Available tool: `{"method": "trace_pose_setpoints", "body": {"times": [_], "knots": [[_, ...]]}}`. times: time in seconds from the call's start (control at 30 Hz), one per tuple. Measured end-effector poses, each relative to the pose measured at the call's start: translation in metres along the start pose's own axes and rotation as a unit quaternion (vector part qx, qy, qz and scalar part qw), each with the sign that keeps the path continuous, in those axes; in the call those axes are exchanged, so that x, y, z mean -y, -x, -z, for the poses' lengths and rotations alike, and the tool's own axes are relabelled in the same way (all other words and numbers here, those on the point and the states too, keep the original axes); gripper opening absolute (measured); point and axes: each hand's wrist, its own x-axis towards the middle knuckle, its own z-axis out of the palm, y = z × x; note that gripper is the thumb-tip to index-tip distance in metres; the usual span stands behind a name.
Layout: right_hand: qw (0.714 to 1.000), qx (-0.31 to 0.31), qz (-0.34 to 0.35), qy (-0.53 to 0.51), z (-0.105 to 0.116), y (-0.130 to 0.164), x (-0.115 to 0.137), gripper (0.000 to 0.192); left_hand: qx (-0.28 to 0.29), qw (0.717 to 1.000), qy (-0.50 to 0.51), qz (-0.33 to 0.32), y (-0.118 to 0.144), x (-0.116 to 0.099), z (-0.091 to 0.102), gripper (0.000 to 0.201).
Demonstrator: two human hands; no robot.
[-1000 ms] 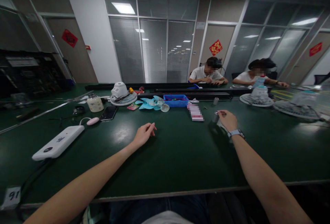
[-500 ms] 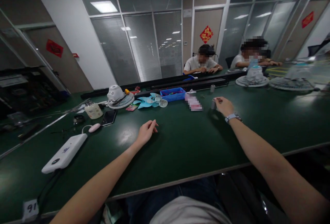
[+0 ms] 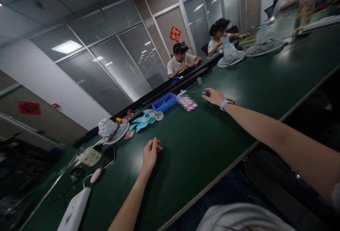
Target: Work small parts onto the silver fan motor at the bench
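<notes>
Right hand (image 3: pixel 213 96): fingers closed round a small dark cylinder (image 3: pixel 205 92) on the worktop (image 3: pixel 202 146). Left hand (image 3: pixel 150 154): fingers loosely curled, holding nothing, resting on the worktop well apart.

green table (image 3: pixel 239 93), blue tray (image 3: pixel 164 102), phone (image 3: pixel 108 156)

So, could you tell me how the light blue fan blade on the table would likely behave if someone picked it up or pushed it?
The light blue fan blade looks like thin moulded plastic, so probably light. Its curved vanes lie low on the smooth green table, so a push would likely slide or spin it, not tip it. The thin vanes may flex.
</notes>
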Motion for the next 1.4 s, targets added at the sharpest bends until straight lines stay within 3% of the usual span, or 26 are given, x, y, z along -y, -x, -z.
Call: {"method": "trace_pose_setpoints", "body": {"times": [0.33,0.43,0.53,0.6,0.63,0.73,0.83,1.0,1.4], "knots": [[0.998,0.043,-0.046,-0.016,0.000,-0.006,-0.007,0.047,-0.009,0.999,0.052,-0.003,0.002,0.002,0.000,0.050],[0.997,0.012,-0.070,-0.021,0.006,-0.003,0.010,0.046,-0.011,0.998,0.064,0.003,0.001,0.006,-0.001,0.048],[0.996,-0.029,-0.054,-0.071,0.009,0.019,0.050,0.046,-0.012,0.998,0.068,0.009,0.001,0.008,-0.001,0.045],[0.989,0.015,0.009,-0.145,0.006,0.047,0.086,0.045,-0.008,0.998,0.069,0.011,0.003,0.006,0.000,0.043],[0.979,0.066,0.046,-0.189,0.003,0.064,0.105,0.043,-0.008,0.998,0.068,0.012,0.004,0.004,0.000,0.042],[0.903,0.251,0.145,-0.317,-0.010,0.119,0.154,0.043,-0.025,0.998,0.052,0.000,0.010,-0.005,0.000,0.040],[0.842,0.356,0.201,-0.351,-0.018,0.159,0.182,0.042,-0.059,0.997,0.001,-0.046,0.018,-0.016,-0.001,0.036],[0.832,0.378,0.240,-0.326,-0.018,0.175,0.192,0.033,-0.075,0.986,-0.087,-0.121,0.028,-0.029,-0.005,0.024],[0.836,0.392,0.167,-0.345,-0.019,0.178,0.196,0.028,-0.100,0.984,-0.080,-0.122,0.017,-0.032,-0.010,0.013]]}}
